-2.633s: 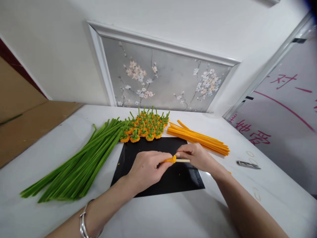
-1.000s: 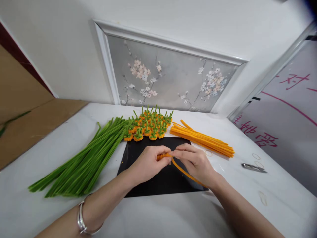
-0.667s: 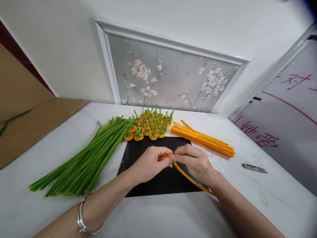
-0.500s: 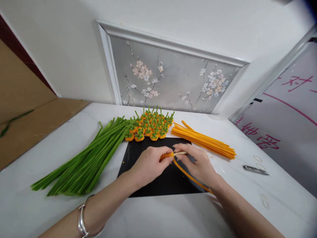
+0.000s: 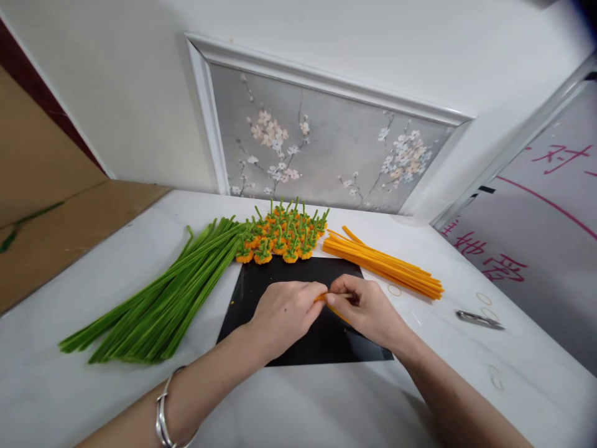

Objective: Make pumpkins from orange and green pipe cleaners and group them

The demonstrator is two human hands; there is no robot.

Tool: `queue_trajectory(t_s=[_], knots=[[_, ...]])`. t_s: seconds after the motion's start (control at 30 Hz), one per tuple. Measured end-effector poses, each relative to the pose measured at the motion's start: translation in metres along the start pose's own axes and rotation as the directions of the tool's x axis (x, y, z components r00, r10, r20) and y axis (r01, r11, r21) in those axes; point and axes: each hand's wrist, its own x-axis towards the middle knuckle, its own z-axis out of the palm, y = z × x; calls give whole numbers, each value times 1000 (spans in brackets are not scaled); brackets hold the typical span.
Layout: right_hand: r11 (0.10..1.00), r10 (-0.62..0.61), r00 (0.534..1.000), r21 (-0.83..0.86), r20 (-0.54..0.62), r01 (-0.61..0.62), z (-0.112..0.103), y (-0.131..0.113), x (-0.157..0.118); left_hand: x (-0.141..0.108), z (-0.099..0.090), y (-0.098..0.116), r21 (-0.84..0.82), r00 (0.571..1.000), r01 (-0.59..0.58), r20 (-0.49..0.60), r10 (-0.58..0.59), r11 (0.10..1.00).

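Note:
Over the black mat point(image 5: 298, 348), my left hand point(image 5: 285, 314) is closed around an orange pipe cleaner point(image 5: 339, 312). The part inside its fingers is mostly hidden. My right hand point(image 5: 372, 312) pinches close beside it, thumb and forefinger on the pipe cleaner where it meets a thin pale stick point(image 5: 346, 295). Fingertips of both hands nearly touch. Beyond them stand several small orange pumpkin-like pieces point(image 5: 290, 254) with green pipe-cleaner stems. A bundle of orange pipe cleaners point(image 5: 385, 264) lies to the right, and a bundle of green pipe cleaners point(image 5: 163, 298) to the left.
Small metal thread snips point(image 5: 479, 320) lie on the white table point(image 5: 326, 404) at the right, near several thin rubber bands point(image 5: 484, 299). A framed floral panel point(image 5: 326, 143) is on the wall behind. Brown cardboard point(image 5: 84, 230) borders the table at the left.
My right hand has drawn in against the left, its fingers closing on the pipe cleaner beside the stick. The coil seen in my left hand is now mostly covered, and less loose tail shows.

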Motion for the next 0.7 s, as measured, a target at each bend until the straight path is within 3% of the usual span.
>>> queue_trajectory(t_s=[0.5, 0.6, 0.7], knots=[[938, -197, 980, -294, -17, 183, 5, 1, 0, 4, 0, -2, -80, 996, 61, 64, -55, 995], [960, -189, 982, -212, -20, 181, 1, 5, 1, 6, -3, -3, -158, 996, 89, 46, -83, 983], [990, -142, 990, 8, -5, 142, -6, 14, 2, 7, -7, -5, -285, 994, 107, 16, -107, 952]])
